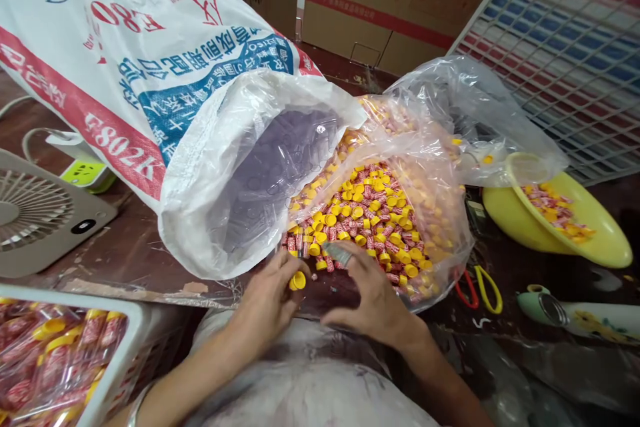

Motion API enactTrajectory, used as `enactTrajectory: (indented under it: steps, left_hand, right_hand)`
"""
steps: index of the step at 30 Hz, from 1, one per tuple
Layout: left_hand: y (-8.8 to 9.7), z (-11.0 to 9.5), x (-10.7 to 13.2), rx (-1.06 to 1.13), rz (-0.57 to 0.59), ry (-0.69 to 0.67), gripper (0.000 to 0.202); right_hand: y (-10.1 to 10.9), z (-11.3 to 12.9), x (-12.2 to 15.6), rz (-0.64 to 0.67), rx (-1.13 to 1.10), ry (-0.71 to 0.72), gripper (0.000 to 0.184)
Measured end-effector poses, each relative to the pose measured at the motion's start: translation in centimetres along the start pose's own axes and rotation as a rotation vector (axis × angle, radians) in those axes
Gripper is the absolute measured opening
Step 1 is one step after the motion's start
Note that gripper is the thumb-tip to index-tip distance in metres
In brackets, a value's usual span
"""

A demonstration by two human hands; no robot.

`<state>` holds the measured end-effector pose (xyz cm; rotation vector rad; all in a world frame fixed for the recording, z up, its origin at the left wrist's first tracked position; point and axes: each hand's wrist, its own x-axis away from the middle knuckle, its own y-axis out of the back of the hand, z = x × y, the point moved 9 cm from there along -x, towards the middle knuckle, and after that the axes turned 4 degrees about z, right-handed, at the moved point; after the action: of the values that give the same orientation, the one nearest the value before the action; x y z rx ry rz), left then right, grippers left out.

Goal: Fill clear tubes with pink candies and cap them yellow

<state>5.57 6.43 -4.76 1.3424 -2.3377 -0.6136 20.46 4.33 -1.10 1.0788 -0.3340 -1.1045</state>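
My left hand [270,297] is closed with a round yellow cap [297,281] at its fingertips; whether a container is attached behind the cap is hidden. Fingers apart, my right hand [373,293] hovers at the near edge of a heap of small red-and-white wrapped tubes with yellow caps [370,207]. One of its fingers wears a grey wrap [337,252]. The heap spills from a clear plastic bag [440,213]. Left of it, a large white printed sack [200,227] lies with its mouth toward me, clear plastic pieces inside.
At lower left stands a white basket [133,320] of filled clear containers, below a fan [45,213] and a power socket [85,173]. To the right are a yellow bowl [530,220], scissors [487,290], and a green-and-white bottle [595,320]. Cardboard boxes [350,33] and a wire rack [550,80] stand behind.
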Motion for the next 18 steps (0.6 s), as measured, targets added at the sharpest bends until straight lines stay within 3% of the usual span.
enactTrajectory:
  steps: [3,5,7,9,11,15,18]
  left_hand:
    - [0.9,-1.5,-2.3,-0.603,0.012,-0.135,0.028]
    - [0.1,-2.1,-3.9,-0.802,0.118,-0.217,0.024]
    - [-0.5,-2.3,-5.2,-0.858,0.192,-0.266,0.021]
    - [-0.1,-2.6,-5.6,-0.814,0.187,-0.285,0.022]
    - [1.2,-2.9,-5.0,-0.707,0.102,-0.298,0.027]
    - [4.5,-2.9,-1.6,-0.38,-0.109,-0.278,0.03]
    - [4.6,-1.2,0.9,-0.145,-0.108,-0.141,0.031]
  right_hand:
    - [2.7,-3.3,0.6,-0.161,0.162,-0.168,0.027]
    - [2.3,-3.5,0.5,-0.119,0.237,-0.158,0.02]
    - [0.7,-2.6,0.0,-0.021,0.261,-0.086,0.019]
    - [-0.7,-1.7,-0.6,0.04,0.279,-0.055,0.014]
    - [-1.7,-1.4,-1.0,0.055,0.31,-0.092,0.011]
    - [-3.3,-1.2,-1.4,0.093,0.341,-0.174,0.013]
    - [-4.8,-0.9,-1.4,0.16,0.368,-0.167,0.019]
